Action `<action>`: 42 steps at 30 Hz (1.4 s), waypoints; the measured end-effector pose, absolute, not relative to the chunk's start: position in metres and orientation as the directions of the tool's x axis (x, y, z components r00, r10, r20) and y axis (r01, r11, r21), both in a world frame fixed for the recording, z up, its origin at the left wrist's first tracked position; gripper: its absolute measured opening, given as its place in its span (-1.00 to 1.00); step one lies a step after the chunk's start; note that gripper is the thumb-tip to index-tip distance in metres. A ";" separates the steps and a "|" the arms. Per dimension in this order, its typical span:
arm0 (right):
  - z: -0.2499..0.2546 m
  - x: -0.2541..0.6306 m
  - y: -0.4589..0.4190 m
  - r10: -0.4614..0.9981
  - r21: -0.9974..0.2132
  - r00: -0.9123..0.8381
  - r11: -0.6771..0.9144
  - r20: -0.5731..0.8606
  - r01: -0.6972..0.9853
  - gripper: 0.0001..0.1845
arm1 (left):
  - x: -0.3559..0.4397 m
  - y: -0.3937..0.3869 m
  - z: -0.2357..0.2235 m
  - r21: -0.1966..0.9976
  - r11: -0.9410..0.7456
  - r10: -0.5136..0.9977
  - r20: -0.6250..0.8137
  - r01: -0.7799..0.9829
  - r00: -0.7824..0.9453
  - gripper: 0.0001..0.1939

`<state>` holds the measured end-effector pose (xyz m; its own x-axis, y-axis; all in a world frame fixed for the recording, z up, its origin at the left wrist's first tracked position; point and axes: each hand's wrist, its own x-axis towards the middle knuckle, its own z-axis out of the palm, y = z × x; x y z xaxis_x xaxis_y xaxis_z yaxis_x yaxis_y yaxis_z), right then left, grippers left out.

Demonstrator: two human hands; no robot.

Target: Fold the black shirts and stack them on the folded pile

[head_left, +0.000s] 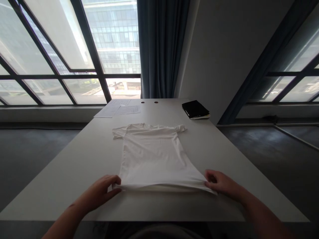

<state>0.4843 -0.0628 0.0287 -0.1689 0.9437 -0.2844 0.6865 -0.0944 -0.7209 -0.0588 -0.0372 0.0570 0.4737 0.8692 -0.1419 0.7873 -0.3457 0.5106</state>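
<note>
Inspected from the room, with the white T-shirt [152, 159] as reference point. The garment lies flat on a white tabletop [62, 172], collar end away from the person, short sleeves spread, hem toward the near edge.

Far left of the T-shirt, a large steel-framed window [50, 76] runs behind the tabletop. At the T-shirt's near left corner, the left hand [98, 192] has a closed grip, pinching the hem between fingers and thumb. Beyond the T-shirt's left sleeve, toward the far end of the tabletop, lie sheets of printed paper [119, 109], one partly overlapping another.

Directly beyond the collar, two small round holes [149, 102] are set in the tabletop, with a blue-grey curtain [160, 49] hanging behind them. Beyond the T-shirt's right sleeve rests a black notebook [195, 109], closed, on top of a pale book or pad. At the near right corner, the right hand [223, 184] has its fingers curled over the hem in a closed grip, holding the fabric. The hem is raised slightly off the tabletop between both hands. Further right, a second window [286, 83] is visible.
</note>
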 end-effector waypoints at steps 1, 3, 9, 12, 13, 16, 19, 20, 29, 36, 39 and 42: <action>0.033 0.487 -0.065 0.875 -0.701 -0.241 -0.145 -0.420 0.698 -0.74 | -0.062 -0.039 0.061 0.520 -0.326 0.856 -0.193 0.790 0.480 -0.79; 0.040 0.489 -0.068 0.717 -0.651 -0.334 -0.216 -0.612 0.728 -0.73 | -0.064 -0.041 0.065 0.564 -0.301 0.792 -0.302 0.769 0.531 -0.80; 0.048 0.457 -0.018 0.942 -0.620 -0.296 0.139 -0.158 0.772 -0.77 | -0.045 -0.004 0.042 0.559 -0.237 0.885 -0.214 0.795 0.414 -0.69; 0.044 0.421 0.043 0.924 -0.442 -0.374 0.371 0.086 0.817 -0.84 | -0.020 0.042 0.024 0.438 -0.300 0.933 -0.048 0.847 0.356 -0.69; 0.043 0.409 0.068 0.922 -0.380 -0.367 0.387 0.125 0.841 -0.84 | -0.011 0.061 0.020 0.388 -0.335 0.932 -0.001 0.859 0.363 -0.69; 0.043 0.374 0.143 0.958 -0.226 -0.267 0.284 0.106 0.932 -0.75 | 0.018 0.124 0.022 0.228 -0.341 0.940 0.055 0.912 0.338 -0.64; 0.045 0.352 0.209 0.975 -0.198 -0.212 0.223 0.072 0.955 -0.66 | 0.043 0.188 0.033 0.140 -0.264 0.965 0.045 0.954 0.260 -0.59; 0.044 0.348 0.228 0.977 -0.196 -0.206 0.212 0.052 0.957 -0.65 | 0.050 0.208 0.035 0.124 -0.232 0.973 0.052 0.965 0.227 -0.59; 0.006 0.350 0.327 0.984 -0.180 -0.074 0.043 -0.164 0.983 -0.41 | 0.051 0.324 0.004 0.157 -0.100 0.989 -0.090 0.983 0.115 -0.51; -0.014 0.349 0.364 0.986 -0.148 -0.008 -0.018 -0.169 0.989 -0.30 | 0.050 0.353 -0.023 0.196 -0.005 0.997 -0.077 0.981 0.021 -0.42; -0.025 0.346 0.369 0.991 -0.127 -0.018 0.002 -0.130 0.992 -0.26 | 0.059 0.348 -0.033 0.185 0.022 0.993 0.111 0.982 -0.043 -0.38; -0.033 0.343 0.364 0.997 -0.116 -0.078 0.075 -0.026 0.990 -0.30 | 0.063 0.346 -0.038 0.143 -0.135 0.969 0.226 0.981 0.100 -0.37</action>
